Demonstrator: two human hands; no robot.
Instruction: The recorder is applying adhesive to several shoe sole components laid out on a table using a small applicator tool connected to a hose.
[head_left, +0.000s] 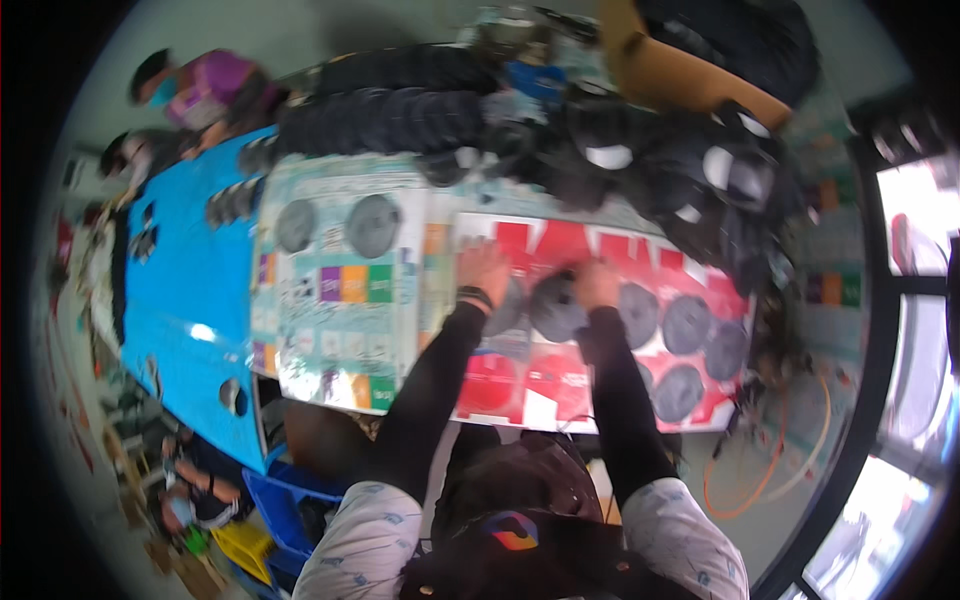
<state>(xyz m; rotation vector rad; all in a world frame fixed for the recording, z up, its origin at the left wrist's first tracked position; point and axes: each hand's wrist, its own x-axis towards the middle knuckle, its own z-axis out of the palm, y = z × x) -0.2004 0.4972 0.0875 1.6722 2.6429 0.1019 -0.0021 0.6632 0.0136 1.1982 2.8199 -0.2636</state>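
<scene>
Discs of dark grey lie in a row on the red sheet that covers this end of the worktop, and my two hands are down among them. Blur hides much here, so I judge loosely: the discs look thin and sit close, some touching, and a careless drag could push one into its neighbour or slide the row toward the sheet's right edge. The sheet itself may shift under my palms if I lean. My right hand rests on top of the disc in front of me, fingers curled down over its upper rim; whether that grip is closed on it or only pressing, I cannot tell. My left hand lies flat just beside it, fingers spread on the sheet, holding nothing. More discs lie well apart on the pale sheet to my left.
</scene>
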